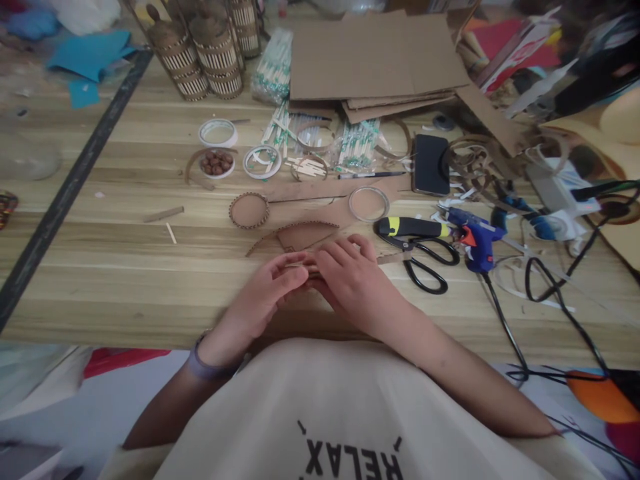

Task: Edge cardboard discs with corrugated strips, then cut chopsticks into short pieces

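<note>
The middle of the hands is taken as the centre of the clock. There, close to the table's near edge, a narrow brown cardboard piece [312,269] is held just above the wooden table [165,287]. By the left hand [270,290] it is pinched between the thumb and the forefinger. By the right hand [353,273], whose fingers are bent over it, its other end is gripped and mostly covered; whether it is made of one layer or several cannot be told. A wristband [203,360] is worn on the left wrist.

Just beyond the fingers, at 12 o'clock, a curved cardboard strip with a beaded edge [313,230] is seen. Between 10 and 11 o'clock a round cardboard ring with a notched rim [231,212] is placed, and farther that way brown balls [217,162] are kept in a small white bowl [217,177]. Between 1 and 2 o'clock a smartphone [431,165] is laid face up. Near 3 o'clock black-handled scissors [425,289] are found, partly covered by a black-and-yellow cutter [415,228]; beyond them a blue hot-glue gun [479,252] is laid. Cardboard sheets [370,60] are stacked far off, between 12 and 1 o'clock.
</note>
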`<state>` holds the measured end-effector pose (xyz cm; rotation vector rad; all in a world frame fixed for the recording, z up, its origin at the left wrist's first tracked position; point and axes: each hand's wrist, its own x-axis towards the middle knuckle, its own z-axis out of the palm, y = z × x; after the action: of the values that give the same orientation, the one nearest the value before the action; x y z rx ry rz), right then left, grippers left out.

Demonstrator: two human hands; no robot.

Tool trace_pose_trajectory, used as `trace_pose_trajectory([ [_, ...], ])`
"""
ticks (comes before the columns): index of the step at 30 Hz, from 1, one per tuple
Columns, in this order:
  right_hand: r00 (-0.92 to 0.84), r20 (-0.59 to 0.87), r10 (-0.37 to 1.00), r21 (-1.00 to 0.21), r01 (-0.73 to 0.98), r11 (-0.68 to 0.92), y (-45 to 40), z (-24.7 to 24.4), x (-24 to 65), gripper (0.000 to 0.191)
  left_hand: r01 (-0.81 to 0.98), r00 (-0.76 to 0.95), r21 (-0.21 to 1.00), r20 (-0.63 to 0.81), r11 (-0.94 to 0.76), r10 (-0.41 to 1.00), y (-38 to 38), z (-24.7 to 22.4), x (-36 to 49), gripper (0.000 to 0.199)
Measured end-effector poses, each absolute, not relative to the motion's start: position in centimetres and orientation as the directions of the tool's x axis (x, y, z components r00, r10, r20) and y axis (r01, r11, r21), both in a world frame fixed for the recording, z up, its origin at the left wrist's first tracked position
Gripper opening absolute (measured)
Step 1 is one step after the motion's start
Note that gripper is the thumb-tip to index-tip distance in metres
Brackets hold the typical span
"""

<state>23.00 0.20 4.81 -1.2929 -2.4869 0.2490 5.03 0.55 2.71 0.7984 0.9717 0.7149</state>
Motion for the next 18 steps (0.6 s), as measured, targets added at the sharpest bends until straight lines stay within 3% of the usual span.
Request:
trace_pose_trajectory([
  [4,-0.379,0.514,0.769,-0.348,0.728,0.591,-1.3,6.8,24.4,0.014,-0.374,0.336,0.750,-0.440,0.546,0.833,0.4,3.3,5.2,0.034],
  [7,-0.236,0.546,0.804,-0.436,0.739,0.513,-2.3,6.9,26.0,0.008,-0.444,0.309,0.667,-0.512,0.598,0.801,0.4,3.3,5.0,0.037],
  [11,-0.070,0.336,0.939,-0.645,0.710,0.283,-2.4,4.5,27.1,0.003,-0.494,0.314,0.623,-0.523,0.607,0.792,0.6,3.2,4.8,0.030],
  [14,0.026,0.161,0.987,-0.838,0.532,0.122,-1.8,2.7,27.0,0.014,-0.505,0.314,0.605,-0.536,0.616,0.784,0.6,3.3,4.9,0.030],
  [18,0.070,0.021,0.997,-0.948,0.319,-0.002,-1.1,1.9,26.8,0.026,-0.504,0.268,0.609,-0.564,0.613,0.781,0.6,3.7,5.1,0.031],
])
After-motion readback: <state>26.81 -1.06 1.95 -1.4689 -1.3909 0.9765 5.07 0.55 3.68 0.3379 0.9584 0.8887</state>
